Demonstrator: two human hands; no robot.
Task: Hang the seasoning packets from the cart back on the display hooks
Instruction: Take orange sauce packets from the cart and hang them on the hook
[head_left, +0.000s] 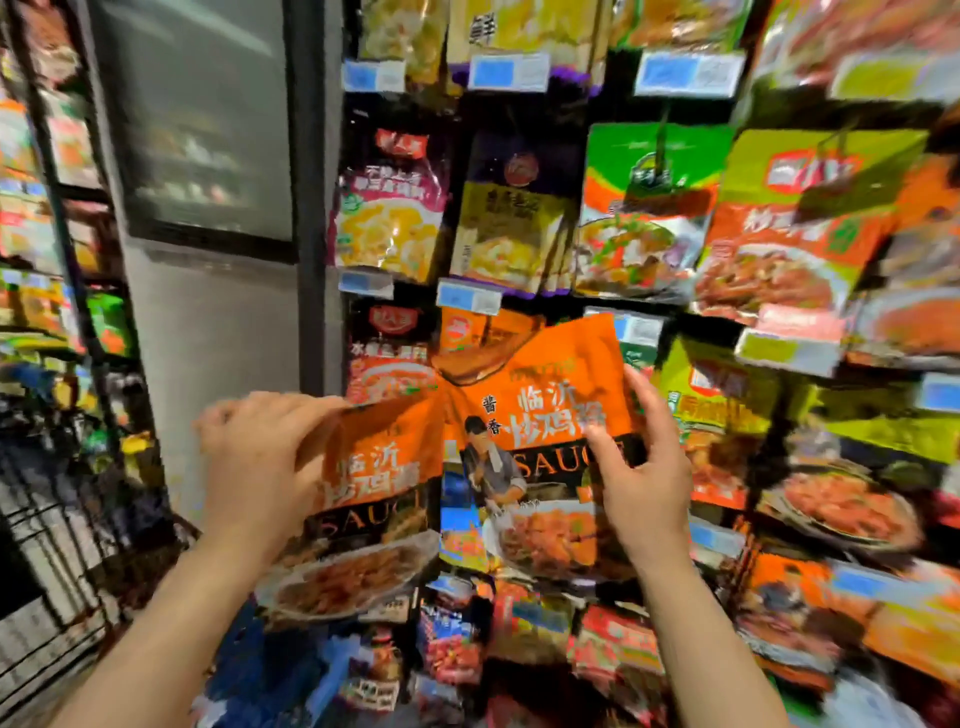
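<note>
I hold two orange sauce packets up in front of the hook display. My left hand (254, 462) grips the left packet (374, 499) by its upper left edge, fingers curled over the top. My right hand (641, 467) pinches the right packet (540, 415) along its right side, thumb on the front. The right packet's top reaches up near a hook row with a blue price tag (467, 297). Another orange packet (478, 343) hangs just behind it. The picture is blurred.
Rows of hanging seasoning packets fill the wall: a green one (644, 208), a dark purple one (511, 218), a red one (389, 208). A wire cart (62, 545) stands at lower left. A grey pillar (218, 338) and shelves (47, 234) lie to the left.
</note>
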